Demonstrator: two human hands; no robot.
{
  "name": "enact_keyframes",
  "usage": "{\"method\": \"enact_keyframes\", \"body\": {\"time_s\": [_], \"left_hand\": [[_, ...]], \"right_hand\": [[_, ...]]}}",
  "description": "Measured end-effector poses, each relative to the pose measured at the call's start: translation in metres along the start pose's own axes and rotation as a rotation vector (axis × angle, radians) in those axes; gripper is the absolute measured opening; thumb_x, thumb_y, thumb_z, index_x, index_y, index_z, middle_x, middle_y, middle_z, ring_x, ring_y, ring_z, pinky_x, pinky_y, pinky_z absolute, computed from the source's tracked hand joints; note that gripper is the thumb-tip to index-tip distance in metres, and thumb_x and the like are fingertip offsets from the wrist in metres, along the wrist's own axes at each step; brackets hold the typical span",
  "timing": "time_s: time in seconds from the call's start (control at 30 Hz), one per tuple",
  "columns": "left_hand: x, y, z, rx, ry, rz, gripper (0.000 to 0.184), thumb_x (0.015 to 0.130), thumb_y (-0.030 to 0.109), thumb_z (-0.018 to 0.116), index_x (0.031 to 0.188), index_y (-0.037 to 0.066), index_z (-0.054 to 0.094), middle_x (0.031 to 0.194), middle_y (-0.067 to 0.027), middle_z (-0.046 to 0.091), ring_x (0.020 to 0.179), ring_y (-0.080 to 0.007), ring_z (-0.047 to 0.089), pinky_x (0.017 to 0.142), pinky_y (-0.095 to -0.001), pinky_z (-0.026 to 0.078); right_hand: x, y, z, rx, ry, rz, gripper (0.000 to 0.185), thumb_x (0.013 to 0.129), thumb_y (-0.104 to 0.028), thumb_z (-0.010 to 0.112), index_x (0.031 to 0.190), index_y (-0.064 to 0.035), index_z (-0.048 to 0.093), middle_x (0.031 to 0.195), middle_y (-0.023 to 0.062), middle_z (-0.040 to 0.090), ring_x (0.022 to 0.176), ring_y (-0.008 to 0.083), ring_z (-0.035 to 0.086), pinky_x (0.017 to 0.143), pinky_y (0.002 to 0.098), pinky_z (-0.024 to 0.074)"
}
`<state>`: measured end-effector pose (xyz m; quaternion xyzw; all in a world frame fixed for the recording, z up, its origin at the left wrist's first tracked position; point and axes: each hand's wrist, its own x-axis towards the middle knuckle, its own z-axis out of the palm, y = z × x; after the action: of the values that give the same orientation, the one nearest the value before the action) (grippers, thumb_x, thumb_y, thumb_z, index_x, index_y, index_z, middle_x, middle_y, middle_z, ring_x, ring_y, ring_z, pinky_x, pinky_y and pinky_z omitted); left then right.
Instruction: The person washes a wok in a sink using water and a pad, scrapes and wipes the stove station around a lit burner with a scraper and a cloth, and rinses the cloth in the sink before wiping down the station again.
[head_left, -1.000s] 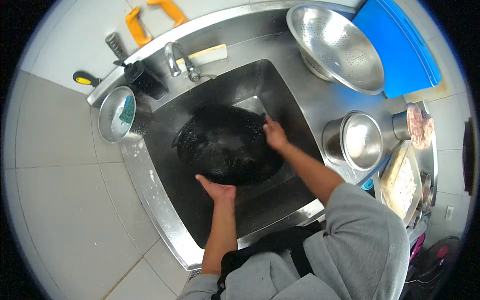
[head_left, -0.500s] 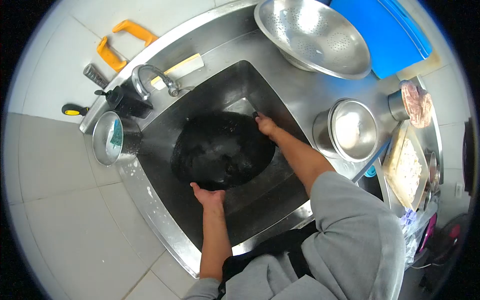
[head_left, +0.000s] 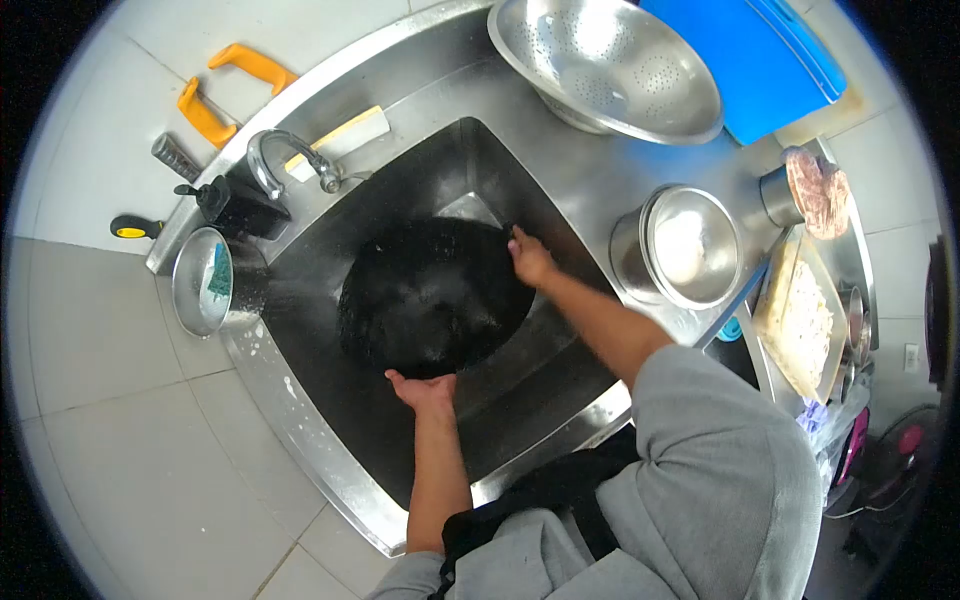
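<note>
A large, round black wok (head_left: 435, 295) sits tilted inside the dark sink basin (head_left: 480, 405), its inside dark with some shine. My right hand (head_left: 530, 258) is closed on the wok's short grip at its upper right edge. At the near edge, my left hand (head_left: 422, 388) holds the rim with the thumb showing at the left; the other fingers are partly hidden beneath the wok. A curved metal faucet (head_left: 290, 160) stands at the basin's upper left side, away from both hands.
A steel colander (head_left: 610, 65) and stacked steel bowls (head_left: 692, 248) stand on the counter to the right. A steel bowl with a green scouring pad (head_left: 218, 270) sits at the left edge. A blue container (head_left: 745, 65) and a food tray (head_left: 800, 325) lie farther right.
The wok has tilted and shifted slightly, with both hands still on it. My right hand's grip has turned a little. The whole view has moved slightly.
</note>
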<state>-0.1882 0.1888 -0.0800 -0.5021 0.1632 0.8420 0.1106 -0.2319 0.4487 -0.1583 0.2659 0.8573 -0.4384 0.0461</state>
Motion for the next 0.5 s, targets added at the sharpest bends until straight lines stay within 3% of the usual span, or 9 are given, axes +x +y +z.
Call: {"method": "enact_keyframes", "body": {"time_s": [0.03,0.1,0.17,0.23,0.3,0.37,0.43,0.5], "left_hand": [[0.009,0.003,-0.007,-0.017,-0.046,0.002,0.067,0.094,0.057,0.029,0.142,0.012,0.036,0.145,-0.0112,0.038,0.131,-0.0358,0.037,0.109,-0.0569,0.026],[0.028,0.02,-0.039,-0.023,-0.078,0.009,0.067,0.094,0.058,0.029,0.142,0.011,0.036,0.145,-0.0112,0.038,0.131,-0.0356,0.037,0.109,-0.0563,0.027],[0.05,0.036,-0.062,0.089,-0.08,-0.086,0.066,0.094,0.056,0.031,0.141,0.011,0.038,0.145,-0.0108,0.038,0.13,-0.0347,0.039,0.109,-0.0545,0.026],[0.043,0.038,-0.065,0.111,-0.12,-0.056,0.066,0.095,0.056,0.029,0.141,0.009,0.037,0.145,-0.0111,0.038,0.131,-0.0338,0.038,0.11,-0.0522,0.026],[0.044,0.045,-0.069,0.135,-0.155,-0.011,0.067,0.095,0.056,0.028,0.141,0.007,0.037,0.145,-0.0114,0.038,0.132,-0.0329,0.037,0.111,-0.05,0.026],[0.051,0.046,-0.076,0.146,-0.118,-0.071,0.066,0.096,0.056,0.026,0.141,0.009,0.038,0.144,-0.011,0.04,0.131,-0.0333,0.039,0.11,-0.05,0.027],[0.071,0.045,-0.093,0.17,-0.104,-0.053,0.066,0.096,0.057,0.027,0.14,0.009,0.039,0.143,-0.0113,0.041,0.13,-0.0334,0.04,0.11,-0.0503,0.028],[0.074,0.041,-0.105,0.191,-0.086,-0.055,0.067,0.095,0.057,0.027,0.14,0.01,0.039,0.143,-0.0117,0.042,0.13,-0.0335,0.041,0.109,-0.0505,0.03]], "right_hand": [[-0.02,0.0,0.007,-0.184,0.041,-0.032,0.049,0.096,-0.031,0.044,0.14,-0.0114,0.038,0.133,0.022,0.045,0.125,0.0404,0.039,0.103,0.0598,0.0284],[-0.083,-0.014,0.027,-0.189,0.223,-0.243,0.051,0.095,-0.03,0.046,0.141,-0.0106,0.035,0.132,0.0258,0.042,0.126,0.0428,0.037,0.105,0.0587,0.0256],[-0.13,-0.029,0.031,-0.259,0.078,-0.149,0.056,0.096,-0.024,0.048,0.147,-0.0135,0.026,0.138,0.0293,0.033,0.131,0.0442,0.028,0.109,0.053,0.0233],[-0.081,-0.012,0.037,-0.273,0.115,-0.077,0.054,0.096,-0.025,0.047,0.145,-0.0107,0.03,0.138,0.0263,0.037,0.13,0.0399,0.034,0.108,0.0477,0.0273],[0.036,0.046,0.058,0.213,-0.141,0.152,0.05,0.095,-0.025,0.047,0.142,-0.0105,0.036,0.136,0.023,0.044,0.126,0.037,0.042,0.105,0.0435,0.0327],[0.083,0.005,0.054,0.091,-0.336,0.138,0.046,0.094,-0.026,0.046,0.138,-0.0115,0.044,0.132,0.0201,0.051,0.12,0.0351,0.05,0.102,0.0425,0.0371],[0.102,-0.042,0.077,-0.337,-0.377,0.024,0.044,0.094,-0.031,0.045,0.135,-0.0135,0.047,0.125,0.0187,0.056,0.116,0.0372,0.051,0.103,0.0462,0.0357],[0.065,-0.062,0.097,-0.392,-0.252,-0.213,0.049,0.093,-0.041,0.044,0.127,-0.0062,0.052,0.117,0.0221,0.059,0.113,0.0384,0.053,0.1,0.0453,0.0399]]}}
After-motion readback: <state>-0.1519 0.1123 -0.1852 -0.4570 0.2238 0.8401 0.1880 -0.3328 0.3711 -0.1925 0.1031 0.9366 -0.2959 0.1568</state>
